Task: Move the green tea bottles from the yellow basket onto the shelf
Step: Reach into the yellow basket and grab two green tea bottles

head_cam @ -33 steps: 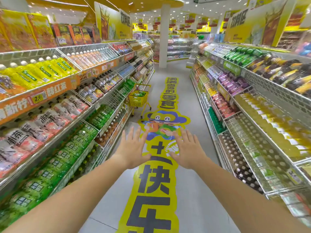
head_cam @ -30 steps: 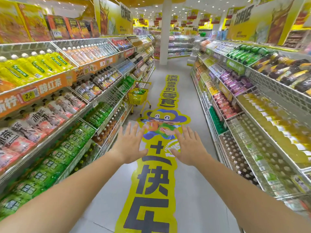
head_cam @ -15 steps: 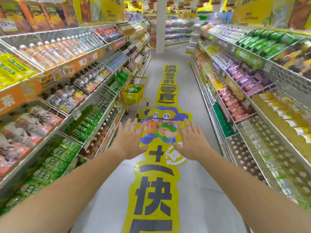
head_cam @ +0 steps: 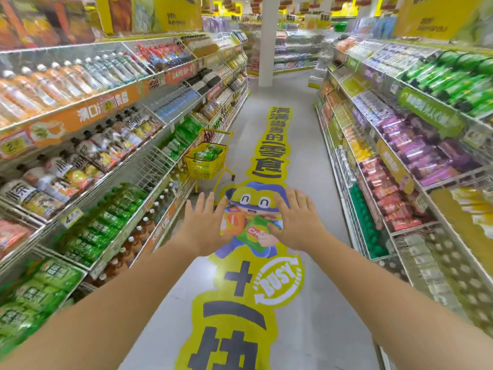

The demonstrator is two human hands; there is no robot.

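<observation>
Yellow basket point(head_cam: 204, 170) of green tea bottles point(head_cam: 208, 154) is closer than a second ago. You're still approaching, left hand point(head_cam: 204, 227) and right hand point(head_cam: 298, 222) fingers point(head_cam: 200, 203) spread, holding nothing.

Bright colours in a shop aisle
The basket point(head_cam: 205, 163) is yellow with a grid of small holes, and the tea bottles point(head_cam: 208, 153) in it are green. The floor point(head_cam: 306, 145) is pale grey. The long floor sticker point(head_cam: 232, 313) is yellow with big black letters, and its cartoon figure point(head_cam: 256, 202) has a blue hat and a yellow face. The price strip point(head_cam: 88, 114) on the left is orange with white letters. The packs point(head_cam: 432, 156) on the right are purple.
</observation>
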